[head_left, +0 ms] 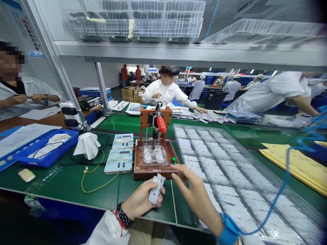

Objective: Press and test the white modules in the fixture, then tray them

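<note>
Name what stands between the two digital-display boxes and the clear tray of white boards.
The red-handled press fixture stands between them, in the head view.

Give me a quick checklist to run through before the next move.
1. White part in the left hand: ok, held between thumb and fingers.
2. Right hand free: cannot tell; whether its fingertips hold or touch anything is unclear.
3. Green button in sight: ok, just beyond the right hand's fingertips.
4. Blue wrist strap worn: ok, on the right wrist.
5. Red handle on the fixture locked: cannot tell from this view.
6. Displays on the two boxes readable: not ok, digits too small.
</note>
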Demonstrator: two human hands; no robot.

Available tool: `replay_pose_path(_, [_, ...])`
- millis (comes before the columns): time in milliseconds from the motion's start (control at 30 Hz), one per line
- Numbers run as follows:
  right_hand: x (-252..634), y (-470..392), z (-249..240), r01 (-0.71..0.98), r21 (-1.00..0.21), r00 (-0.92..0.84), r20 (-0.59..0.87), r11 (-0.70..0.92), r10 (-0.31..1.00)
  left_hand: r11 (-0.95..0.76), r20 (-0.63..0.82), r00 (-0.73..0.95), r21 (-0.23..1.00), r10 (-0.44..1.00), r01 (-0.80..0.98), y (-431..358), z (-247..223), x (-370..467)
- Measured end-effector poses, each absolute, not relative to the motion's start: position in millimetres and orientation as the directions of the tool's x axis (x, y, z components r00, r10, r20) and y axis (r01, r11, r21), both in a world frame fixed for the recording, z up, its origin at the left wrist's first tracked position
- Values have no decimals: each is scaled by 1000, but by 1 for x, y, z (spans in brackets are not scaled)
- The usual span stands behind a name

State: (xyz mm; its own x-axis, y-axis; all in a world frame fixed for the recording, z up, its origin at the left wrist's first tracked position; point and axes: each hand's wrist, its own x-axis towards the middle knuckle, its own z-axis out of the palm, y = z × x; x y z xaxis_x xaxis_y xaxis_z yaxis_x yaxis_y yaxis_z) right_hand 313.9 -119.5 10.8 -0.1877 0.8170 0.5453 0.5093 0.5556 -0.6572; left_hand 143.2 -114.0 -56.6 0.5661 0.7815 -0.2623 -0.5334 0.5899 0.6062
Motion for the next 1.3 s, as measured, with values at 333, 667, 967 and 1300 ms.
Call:
replay_pose_path(333, [299, -74, 121, 399, -314, -469, 738, 861, 486, 419, -260, 328, 544, 908, -727, -133, -70, 159])
replay_pose_path(667, [285, -31, 124, 164, -452, -473, 744, 877, 472, 465, -191, 429, 481, 883, -744, -131, -74, 148])
replay_pose_path(967, [285, -29, 123, 84, -555, -455, 717, 827, 528, 478, -194, 441, 480, 876, -736, -133, -73, 148])
replay_pose_path(1300, [282, -30, 122, 57, -597, -425, 711, 801, 560, 475, -190, 442, 485, 877, -734, -133, -76, 149])
